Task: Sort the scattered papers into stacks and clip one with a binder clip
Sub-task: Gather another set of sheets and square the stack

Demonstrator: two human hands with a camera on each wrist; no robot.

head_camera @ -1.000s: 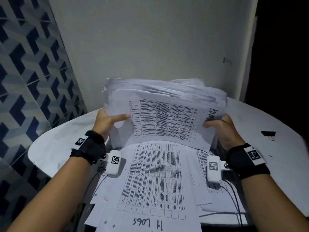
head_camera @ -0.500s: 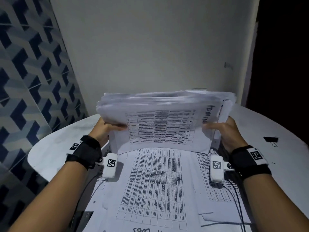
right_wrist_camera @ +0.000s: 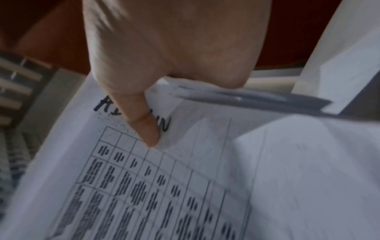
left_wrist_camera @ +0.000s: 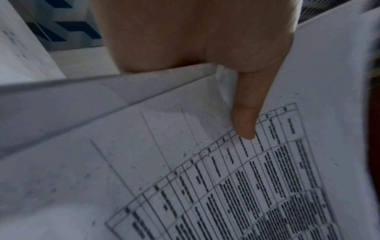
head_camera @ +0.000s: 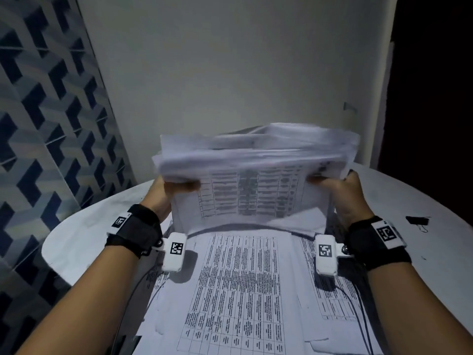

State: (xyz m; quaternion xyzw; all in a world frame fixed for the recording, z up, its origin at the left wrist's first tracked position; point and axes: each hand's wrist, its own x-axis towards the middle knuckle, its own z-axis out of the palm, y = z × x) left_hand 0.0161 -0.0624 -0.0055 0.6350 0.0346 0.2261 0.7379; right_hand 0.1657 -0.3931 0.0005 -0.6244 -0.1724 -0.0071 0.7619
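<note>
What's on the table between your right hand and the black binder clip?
Only bare white table lies between the right hand and the black binder clip, seen in the head view.

**Paper stack held up, clip off to the right**

A thick stack of papers [head_camera: 256, 175], white sheets printed with tables, is held upright above the table, gripped at both side edges; its upper edges are blurred. More printed sheets [head_camera: 238, 290] lie flat and overlapping at the table's near edge. A black binder clip [head_camera: 417, 220] lies alone near the right edge, well apart from the papers.
</note>
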